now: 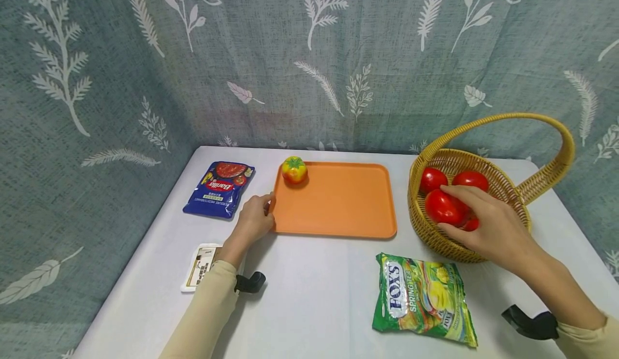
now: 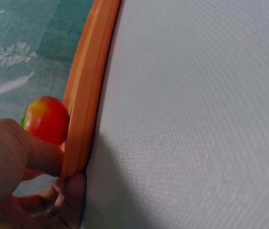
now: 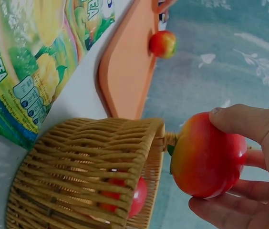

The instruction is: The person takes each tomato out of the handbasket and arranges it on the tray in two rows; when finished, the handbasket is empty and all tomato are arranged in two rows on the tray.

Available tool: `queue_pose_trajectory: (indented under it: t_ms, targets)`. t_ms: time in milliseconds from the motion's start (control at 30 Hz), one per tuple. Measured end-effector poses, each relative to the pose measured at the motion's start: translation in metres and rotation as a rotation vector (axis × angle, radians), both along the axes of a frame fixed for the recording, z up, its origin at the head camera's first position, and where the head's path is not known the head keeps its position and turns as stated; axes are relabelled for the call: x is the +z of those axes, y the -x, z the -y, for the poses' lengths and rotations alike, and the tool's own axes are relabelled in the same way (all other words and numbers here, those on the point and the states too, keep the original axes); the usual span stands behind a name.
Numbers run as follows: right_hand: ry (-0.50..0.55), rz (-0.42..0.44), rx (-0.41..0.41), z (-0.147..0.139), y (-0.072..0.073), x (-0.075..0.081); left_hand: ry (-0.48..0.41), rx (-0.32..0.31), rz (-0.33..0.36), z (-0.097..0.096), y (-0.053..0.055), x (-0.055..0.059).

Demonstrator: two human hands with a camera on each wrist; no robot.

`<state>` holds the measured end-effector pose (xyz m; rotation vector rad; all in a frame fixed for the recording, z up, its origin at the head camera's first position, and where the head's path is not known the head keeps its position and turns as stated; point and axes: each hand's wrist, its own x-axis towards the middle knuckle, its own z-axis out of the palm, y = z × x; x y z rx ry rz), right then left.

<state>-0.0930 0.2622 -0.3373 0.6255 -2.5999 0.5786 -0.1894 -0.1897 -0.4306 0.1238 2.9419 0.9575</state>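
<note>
White table (image 1: pixel 314 294) spreads out under both hands, and blue-green cloth (image 1: pixel 271 52) with pale leaves hangs past its far edge and down its left side. The left hand (image 1: pixel 253 218) pinches the left rim of the orange tray (image 1: pixel 338 203) with its thumb and fingers. The right hand (image 1: pixel 495 230) holds a round red fruit (image 1: pixel 442 207) between its thumb and fingers, at the mouth of the woven basket (image 1: pixel 422 236). More red fruits (image 1: pixel 471 179) sit in the basket below that hand.

A yellow-and-red fruit (image 1: pixel 294 172) sits in the tray's far left corner, ahead of the left hand. To the left of the right hand, just a thin strip of table shows between tray and basket. The basket's tall handle (image 1: pixel 512 116) bends up past the right hand. Left of the left hand lies a blue bag (image 1: pixel 217 189), near the table's left edge. A white pack (image 1: pixel 197 270) is partly under the left arm. A green bag (image 1: pixel 420 301) lies to the near left of the right hand, and a wide stretch of table runs from it toward the left arm.
</note>
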Motion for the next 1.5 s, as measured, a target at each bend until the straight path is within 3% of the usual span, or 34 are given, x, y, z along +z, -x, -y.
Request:
queue_pose_trajectory:
  t_ms: [233, 1067, 1500]
  targets:
    - [0.007, -0.006, 0.019, 0.007, -0.001, 0.004, -0.001, -0.002, -0.020, -0.001, 0.001, 0.002]
    - [0.028, -0.002, 0.092, 0.035, 0.005, 0.004, 0.006, 0.005, 0.014, 0.001, -0.002, -0.003]
    - [0.029, 0.066, 0.124, 0.054, 0.014, 0.004, 0.005, 0.001, 0.001, 0.001, 0.000, -0.002]
